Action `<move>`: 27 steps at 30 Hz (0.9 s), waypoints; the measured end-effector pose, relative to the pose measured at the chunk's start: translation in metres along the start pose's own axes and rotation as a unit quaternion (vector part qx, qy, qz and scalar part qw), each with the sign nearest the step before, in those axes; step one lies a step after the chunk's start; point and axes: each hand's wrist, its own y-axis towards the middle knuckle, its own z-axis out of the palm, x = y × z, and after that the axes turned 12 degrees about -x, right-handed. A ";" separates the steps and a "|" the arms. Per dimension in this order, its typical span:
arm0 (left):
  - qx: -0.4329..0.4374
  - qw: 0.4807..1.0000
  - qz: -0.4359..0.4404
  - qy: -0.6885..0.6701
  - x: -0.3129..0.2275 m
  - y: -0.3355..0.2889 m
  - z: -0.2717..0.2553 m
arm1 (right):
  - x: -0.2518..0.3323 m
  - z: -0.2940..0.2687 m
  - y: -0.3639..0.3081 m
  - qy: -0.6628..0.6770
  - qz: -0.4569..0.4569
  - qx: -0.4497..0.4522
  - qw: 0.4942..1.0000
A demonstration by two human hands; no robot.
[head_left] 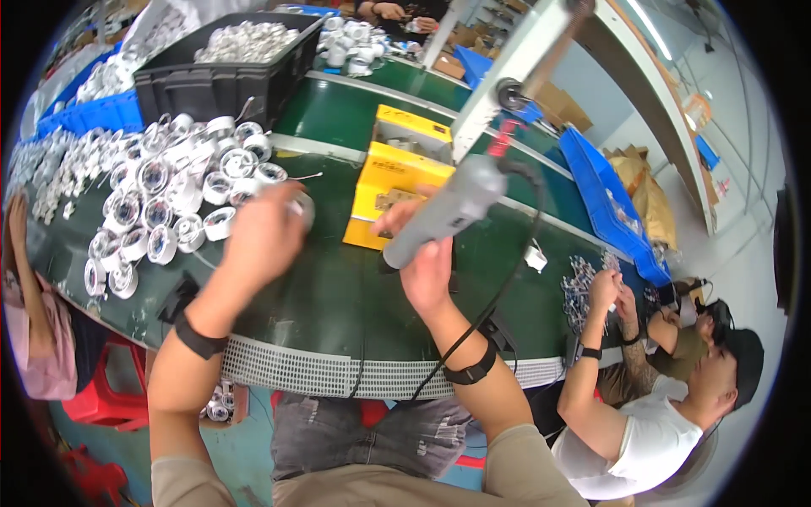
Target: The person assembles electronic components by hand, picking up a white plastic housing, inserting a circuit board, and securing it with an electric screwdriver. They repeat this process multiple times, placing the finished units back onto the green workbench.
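My right hand [427, 270] grips a grey electric screwdriver [448, 211] with a black cord at its upper end. The tool is tilted, its lower end toward the left. Its fingertips show beside a yellow box [399, 176], which stands open at the top with metal pieces in it. At the right edge of a pile of white round housings [156, 211], my left hand [269, 232] is closed and slightly blurred. A white round housing [303, 211] shows at its fingers, partly hidden by them.
Behind the pile stands a black crate [220, 76] of small white parts, with a blue bin [97, 110] beside it. A white post [498, 84] rises beyond the yellow box. On the right, a co-worker [642, 414] handles small parts near a blue tray [604, 203]. Another person's arm [29, 287] is at left.
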 end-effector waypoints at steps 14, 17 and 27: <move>-0.009 0.997 0.080 -0.007 -0.001 0.006 -0.007 | 0.040 -0.265 -0.004 -0.728 0.188 -0.267 0.603; 0.097 0.981 0.131 -0.106 -0.016 0.000 -0.004 | 0.038 -0.236 0.001 -0.718 0.069 -0.268 0.639; 0.217 0.903 0.180 -0.323 -0.057 -0.039 0.012 | 0.048 -0.049 -0.024 -0.464 -0.331 0.021 0.822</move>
